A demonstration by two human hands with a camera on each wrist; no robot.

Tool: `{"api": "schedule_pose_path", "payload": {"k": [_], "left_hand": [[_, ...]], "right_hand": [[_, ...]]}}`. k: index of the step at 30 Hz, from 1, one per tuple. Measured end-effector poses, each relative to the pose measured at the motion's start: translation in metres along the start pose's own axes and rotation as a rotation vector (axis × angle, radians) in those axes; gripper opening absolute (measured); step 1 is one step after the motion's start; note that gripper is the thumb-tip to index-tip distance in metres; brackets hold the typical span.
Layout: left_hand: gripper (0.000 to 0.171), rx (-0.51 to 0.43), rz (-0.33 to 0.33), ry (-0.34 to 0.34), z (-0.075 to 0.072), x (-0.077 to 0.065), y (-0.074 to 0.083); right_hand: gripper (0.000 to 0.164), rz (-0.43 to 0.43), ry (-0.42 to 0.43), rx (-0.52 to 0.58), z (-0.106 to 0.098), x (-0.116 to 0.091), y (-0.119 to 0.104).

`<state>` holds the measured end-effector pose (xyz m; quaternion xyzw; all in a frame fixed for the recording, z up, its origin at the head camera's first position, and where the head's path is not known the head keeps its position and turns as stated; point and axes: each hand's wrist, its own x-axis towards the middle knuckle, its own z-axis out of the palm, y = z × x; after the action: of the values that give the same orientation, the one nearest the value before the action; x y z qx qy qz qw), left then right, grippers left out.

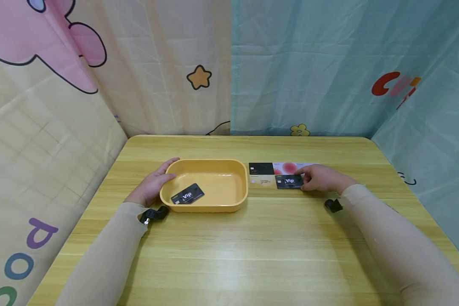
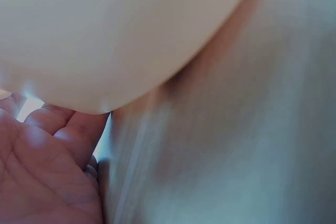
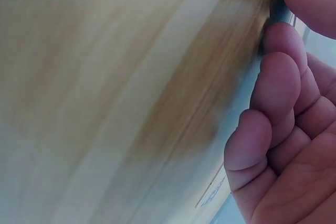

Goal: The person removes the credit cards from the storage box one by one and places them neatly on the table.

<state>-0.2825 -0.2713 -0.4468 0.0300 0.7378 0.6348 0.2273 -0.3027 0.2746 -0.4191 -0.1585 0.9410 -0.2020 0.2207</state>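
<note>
On the left of the head view, my left hand [image 1: 150,185] holds a yellow plastic basin [image 1: 204,208] by its left end, thumb over the rim. Fingers [image 2: 84,135] lie against the basin's outer wall in the left wrist view. Inside the basin lies a black Vip card [image 1: 188,194], set at a slant. Right of the basin, my right hand [image 1: 323,178] pinches the right end of another black Vip card [image 1: 287,182] between thumb and fingers. In the right wrist view the other fingers [image 3: 275,82] are curled, and only a dark sliver of the card shows.
Beside the held card are a gold card [image 1: 262,182], a black VIP card [image 1: 261,168] and a pale card with red circles [image 1: 288,168]. Part of another pale card shows behind the right hand. Printed curtains [image 1: 275,76] surround the wooden table [image 1: 222,250].
</note>
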Motion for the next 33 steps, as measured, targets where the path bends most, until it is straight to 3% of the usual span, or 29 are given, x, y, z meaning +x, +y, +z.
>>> {"api": "schedule_pose_path", "payload": {"k": [33], "left_hand": [[0.059,0.0,-0.001,0.0,-0.0008,0.0001,-0.0016]], "right_hand": [[0.05,-0.028,0.016,-0.002,0.0033,0.0003,0.0007]]}}
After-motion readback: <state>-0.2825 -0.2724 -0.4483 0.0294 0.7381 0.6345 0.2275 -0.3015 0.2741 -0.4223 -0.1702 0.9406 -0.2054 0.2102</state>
